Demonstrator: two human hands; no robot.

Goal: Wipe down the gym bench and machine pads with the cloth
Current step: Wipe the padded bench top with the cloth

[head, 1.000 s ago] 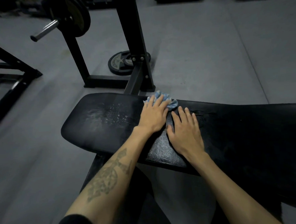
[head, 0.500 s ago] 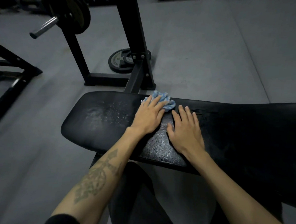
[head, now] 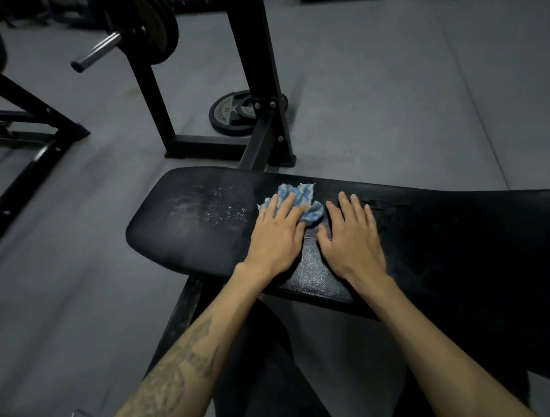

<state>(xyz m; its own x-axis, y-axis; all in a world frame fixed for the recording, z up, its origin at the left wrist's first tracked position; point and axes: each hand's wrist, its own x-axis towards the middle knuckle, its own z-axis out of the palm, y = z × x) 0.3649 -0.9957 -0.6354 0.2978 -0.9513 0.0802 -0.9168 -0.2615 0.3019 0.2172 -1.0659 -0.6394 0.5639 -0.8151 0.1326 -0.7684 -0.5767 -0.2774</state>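
Black padded gym bench worktop (head: 205,244) with a pale speckled patch at its left end, left hand (head: 276,237) flat with straight fingers pressing a crumpled blue-and-white cloth (head: 298,200) mid-pad, right hand (head: 351,239) just right, fingers spread flat on the pad, holding nothing

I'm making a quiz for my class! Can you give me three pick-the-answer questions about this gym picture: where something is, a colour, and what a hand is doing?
1. Where is the cloth?
A. on the floor
B. on the bench pad
C. on the barbell

2. What colour is the cloth?
A. red
B. blue and white
C. green

3. What is the right hand doing?
A. lying flat on the pad
B. gripping the cloth
C. lifting a weight

Answers:
1 B, the cloth lies on the bench pad under the left hand.
2 B, blue with white patches.
3 A, the right hand rests beside it, fingers straight.
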